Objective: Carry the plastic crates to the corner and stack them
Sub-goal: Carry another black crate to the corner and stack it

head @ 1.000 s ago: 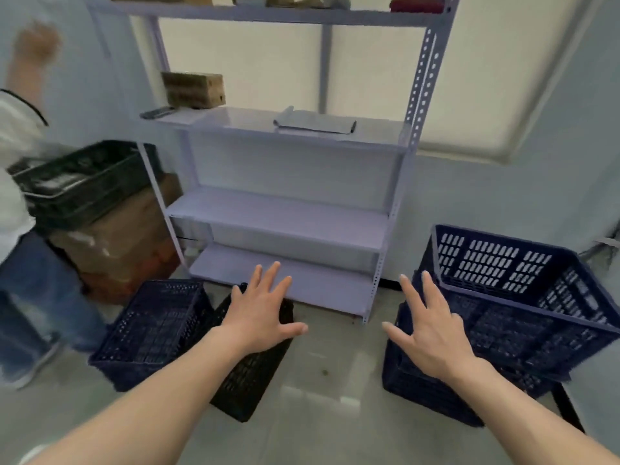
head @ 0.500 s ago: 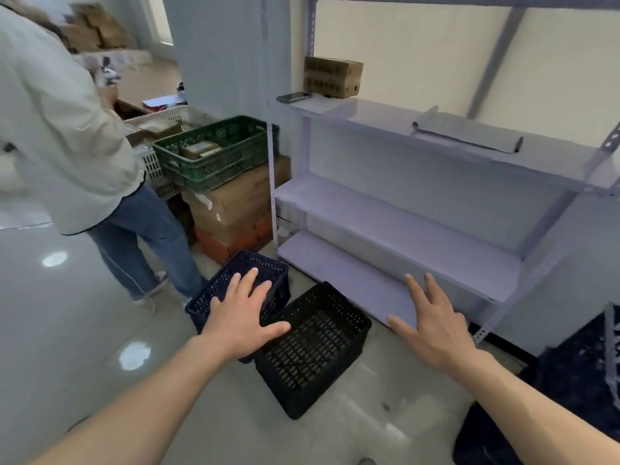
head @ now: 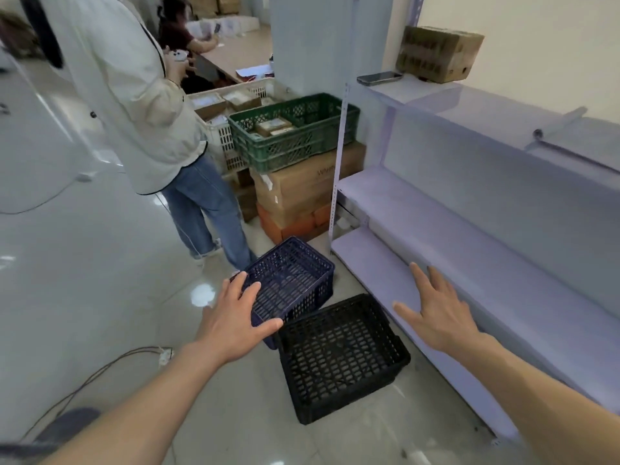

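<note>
- Left hand [head: 235, 322]: fingers straight and spread, gripping nothing, over the near corner of the navy plastic crate [head: 295, 276]; whether it touches, I cannot tell
- Right hand [head: 436, 318]: fingers splayed, empty, in front of the bottom shelf of the lilac metal rack [head: 469, 209]
- The navy crate and the black plastic crate [head: 339, 357] both sit on the floor [head: 84, 280] beside the rack, touching each other
- Behind them, a green crate [head: 295, 146] rests on stacked cardboard boxes [head: 295, 189], next to a standing person [head: 134, 95] in jeans

One wide-angle view is taken from head height, pitched forward and down at the floor [head: 84, 263]. The left hand [head: 231, 325] and right hand [head: 439, 317] are framed close, mid-picture.
</note>
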`<action>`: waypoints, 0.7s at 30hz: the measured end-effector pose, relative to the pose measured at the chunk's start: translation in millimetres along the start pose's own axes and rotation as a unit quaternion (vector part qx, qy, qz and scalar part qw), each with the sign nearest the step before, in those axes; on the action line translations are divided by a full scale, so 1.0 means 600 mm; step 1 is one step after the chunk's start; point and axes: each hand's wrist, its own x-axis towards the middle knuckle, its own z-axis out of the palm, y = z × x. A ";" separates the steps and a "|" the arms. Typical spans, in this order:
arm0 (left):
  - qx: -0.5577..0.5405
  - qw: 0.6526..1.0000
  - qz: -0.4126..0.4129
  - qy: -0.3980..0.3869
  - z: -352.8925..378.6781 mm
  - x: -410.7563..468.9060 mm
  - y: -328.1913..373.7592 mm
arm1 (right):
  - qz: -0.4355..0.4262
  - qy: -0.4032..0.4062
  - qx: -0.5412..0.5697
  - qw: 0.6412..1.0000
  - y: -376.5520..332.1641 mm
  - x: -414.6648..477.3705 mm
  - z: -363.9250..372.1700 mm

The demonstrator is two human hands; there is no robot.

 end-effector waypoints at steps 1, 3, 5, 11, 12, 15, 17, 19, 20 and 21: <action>-0.003 1.000 -0.006 0.000 0.004 0.008 0.000 | -0.005 -0.003 -0.002 1.000 0.002 0.016 0.000; -0.005 1.000 -0.015 -0.001 0.013 0.029 0.000 | -0.013 -0.009 -0.009 1.000 0.007 0.050 0.004; -0.013 1.000 -0.023 -0.006 0.027 0.053 -0.003 | -0.015 -0.017 -0.010 1.000 0.012 0.081 0.012; -0.045 0.998 -0.029 -0.039 0.093 0.150 -0.020 | 0.009 -0.043 -0.013 0.999 0.023 0.170 0.056; -0.054 0.997 -0.031 -0.046 0.108 0.168 -0.025 | 0.015 -0.046 -0.010 0.999 0.026 0.184 0.067; -0.097 0.991 -0.046 -0.075 0.159 0.222 -0.036 | 0.037 -0.058 -0.004 0.998 0.041 0.232 0.105; -0.119 0.986 -0.059 -0.097 0.193 0.255 -0.041 | 0.054 -0.068 0.001 0.996 0.052 0.265 0.134; -0.148 0.979 -0.080 -0.113 0.228 0.283 -0.046 | 0.065 -0.081 0.002 0.995 0.067 0.298 0.171; -0.163 0.975 -0.094 -0.120 0.247 0.296 -0.049 | 0.068 -0.090 0.002 0.994 0.076 0.315 0.193; -0.174 0.971 -0.108 -0.126 0.267 0.309 -0.053 | 0.071 -0.101 0.000 0.992 0.087 0.332 0.215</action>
